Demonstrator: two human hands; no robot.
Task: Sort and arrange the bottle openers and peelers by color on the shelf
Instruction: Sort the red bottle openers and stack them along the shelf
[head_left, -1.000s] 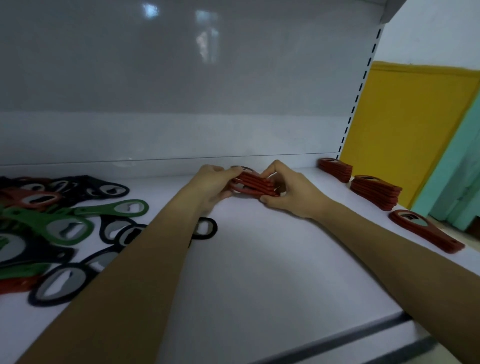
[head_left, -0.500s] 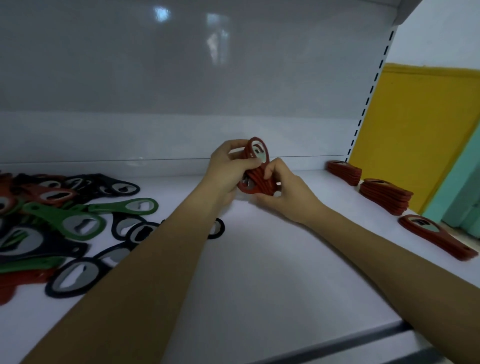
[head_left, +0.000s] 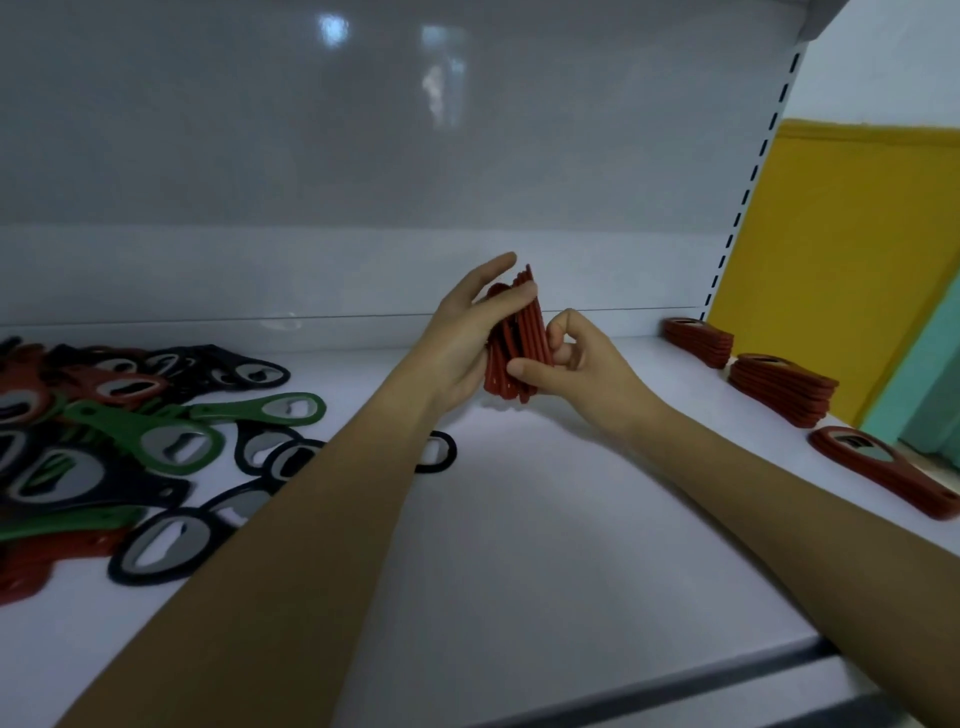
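my left hand (head_left: 457, 353) and right hand (head_left: 587, 374) both grip a stack of red bottle openers (head_left: 519, 343), held on end close over the shelf (head_left: 519, 545), well to the right of the mixed pile (head_left: 130, 441). the stack looks fanned and uneven. if either hand loosens while i square it, openers could slip out and scatter toward the pile.

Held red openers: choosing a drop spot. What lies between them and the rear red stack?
Head view: only the right hand and bare shelf separate held red openers from rear red stack.
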